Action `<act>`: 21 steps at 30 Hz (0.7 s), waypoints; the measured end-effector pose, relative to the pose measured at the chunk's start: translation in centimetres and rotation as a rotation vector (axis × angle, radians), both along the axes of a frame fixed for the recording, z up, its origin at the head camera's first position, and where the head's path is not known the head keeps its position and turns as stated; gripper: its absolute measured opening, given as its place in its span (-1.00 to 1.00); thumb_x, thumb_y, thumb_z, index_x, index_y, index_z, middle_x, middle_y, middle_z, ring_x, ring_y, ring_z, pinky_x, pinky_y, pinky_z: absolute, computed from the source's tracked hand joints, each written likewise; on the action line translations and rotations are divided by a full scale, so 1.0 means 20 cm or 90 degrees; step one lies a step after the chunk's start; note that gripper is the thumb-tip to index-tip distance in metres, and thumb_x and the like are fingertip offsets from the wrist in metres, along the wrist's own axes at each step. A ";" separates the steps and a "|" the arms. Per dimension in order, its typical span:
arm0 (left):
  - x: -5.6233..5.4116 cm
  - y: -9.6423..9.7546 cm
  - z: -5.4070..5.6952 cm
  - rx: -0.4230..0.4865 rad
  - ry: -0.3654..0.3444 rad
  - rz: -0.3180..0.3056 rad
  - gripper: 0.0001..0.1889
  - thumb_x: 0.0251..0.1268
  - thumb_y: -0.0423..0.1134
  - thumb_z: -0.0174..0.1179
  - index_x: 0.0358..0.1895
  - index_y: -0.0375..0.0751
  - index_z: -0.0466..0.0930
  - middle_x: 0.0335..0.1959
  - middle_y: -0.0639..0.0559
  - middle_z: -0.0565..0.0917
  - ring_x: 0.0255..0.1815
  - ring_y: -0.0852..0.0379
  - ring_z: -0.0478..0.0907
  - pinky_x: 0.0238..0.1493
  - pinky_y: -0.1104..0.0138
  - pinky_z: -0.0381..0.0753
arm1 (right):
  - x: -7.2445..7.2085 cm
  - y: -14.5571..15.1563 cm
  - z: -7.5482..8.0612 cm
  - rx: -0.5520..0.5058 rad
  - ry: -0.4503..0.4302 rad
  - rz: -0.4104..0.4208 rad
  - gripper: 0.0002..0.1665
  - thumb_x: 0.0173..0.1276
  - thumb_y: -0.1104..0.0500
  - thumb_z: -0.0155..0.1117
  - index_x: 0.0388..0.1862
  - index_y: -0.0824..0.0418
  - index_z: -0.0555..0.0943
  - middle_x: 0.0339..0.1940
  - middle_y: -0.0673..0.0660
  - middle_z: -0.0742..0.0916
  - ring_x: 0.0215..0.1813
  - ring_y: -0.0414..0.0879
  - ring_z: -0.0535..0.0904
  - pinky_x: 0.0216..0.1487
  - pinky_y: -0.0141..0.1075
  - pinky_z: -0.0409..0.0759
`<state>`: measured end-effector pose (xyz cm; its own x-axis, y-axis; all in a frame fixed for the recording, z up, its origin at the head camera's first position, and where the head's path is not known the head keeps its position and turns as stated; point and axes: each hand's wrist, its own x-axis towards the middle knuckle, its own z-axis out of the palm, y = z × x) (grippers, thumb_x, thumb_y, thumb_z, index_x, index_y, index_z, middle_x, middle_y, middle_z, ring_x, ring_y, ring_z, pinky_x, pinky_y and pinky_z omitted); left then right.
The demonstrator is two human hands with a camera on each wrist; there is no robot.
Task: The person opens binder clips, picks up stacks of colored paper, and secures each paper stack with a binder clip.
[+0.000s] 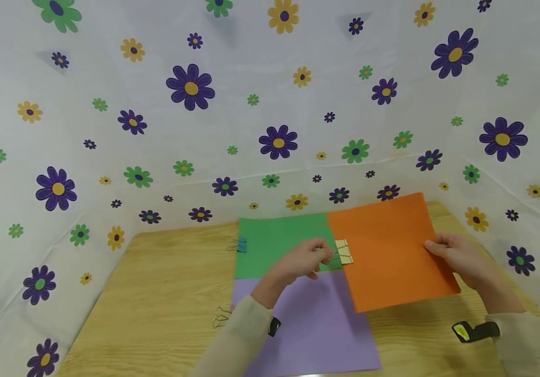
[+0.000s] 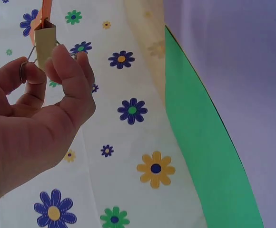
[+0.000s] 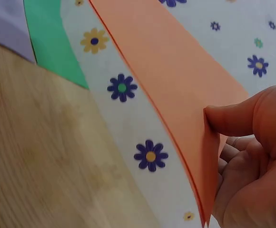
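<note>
A stack of orange paper (image 1: 392, 251) is lifted at a tilt on the right, its far edge overlapping the green paper. My right hand (image 1: 463, 259) pinches its right edge, thumb on top and fingers beneath, as the right wrist view shows. A cream binder clip (image 1: 344, 252) bites the stack's left edge. With curled fingers and thumb, my left hand (image 1: 302, 259) grips that clip's wire handles; in the left wrist view the clip body (image 2: 45, 45) stands above the fingertips. Under the left arm lie green paper (image 1: 281, 241) and purple paper (image 1: 321, 324).
A blue binder clip (image 1: 241, 245) sits on the green paper's left edge. Wire clip handles (image 1: 221, 317) stick out at the purple paper's left edge. The wooden table (image 1: 166, 293) is bordered by a white flowered sheet (image 1: 241, 104) at the back and sides.
</note>
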<state>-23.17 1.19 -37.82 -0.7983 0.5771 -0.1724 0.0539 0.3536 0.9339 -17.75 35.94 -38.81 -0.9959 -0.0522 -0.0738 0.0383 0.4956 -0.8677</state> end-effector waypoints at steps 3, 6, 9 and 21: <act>-0.01 0.06 -0.03 0.000 -0.007 -0.007 -0.76 0.52 -0.16 0.05 -0.28 -0.26 0.46 -0.35 0.02 0.42 -0.54 0.15 0.23 -0.47 0.32 0.47 | -0.01 0.04 -0.03 0.017 -0.010 -0.013 -0.53 0.61 0.06 -0.03 -0.06 0.54 0.47 -0.32 0.11 0.57 -0.32 -0.10 0.51 -0.31 -0.27 0.63; -0.02 0.13 -0.06 -0.003 -0.009 0.003 -0.76 0.51 -0.18 0.06 -0.34 -0.26 0.43 -0.39 0.01 0.43 -0.56 0.16 0.22 -0.51 0.33 0.41 | -0.02 0.09 -0.06 0.027 -0.024 -0.027 -0.55 0.61 0.06 -0.01 -0.13 0.51 0.49 -0.35 0.09 0.56 -0.33 -0.10 0.51 -0.33 -0.27 0.61; -0.04 0.19 -0.10 -0.015 -0.004 0.011 -0.74 0.50 -0.18 0.06 -0.34 -0.31 0.43 -0.42 0.01 0.44 -0.56 0.17 0.24 -0.54 0.35 0.38 | -0.04 0.13 -0.08 0.035 -0.041 -0.043 -0.58 0.60 0.08 0.00 -0.17 0.48 0.51 -0.37 0.06 0.57 -0.34 -0.11 0.51 -0.32 -0.29 0.61; -0.10 0.39 -0.21 -0.068 0.025 0.020 -0.75 0.51 -0.21 -0.02 -0.29 -0.36 0.44 -0.48 0.03 0.39 -0.57 0.19 0.23 -0.53 0.36 0.32 | -0.10 0.25 -0.16 0.085 -0.069 -0.093 -0.65 0.55 0.15 0.02 -0.38 0.38 0.51 -0.49 0.02 0.50 -0.36 -0.10 0.40 -0.37 -0.30 0.40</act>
<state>-25.18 8.91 -41.95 -0.8233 0.5316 -0.1989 0.0774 0.4524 0.8885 -19.73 40.88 -42.07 -0.9781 0.1098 -0.1769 0.2075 0.5880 -0.7818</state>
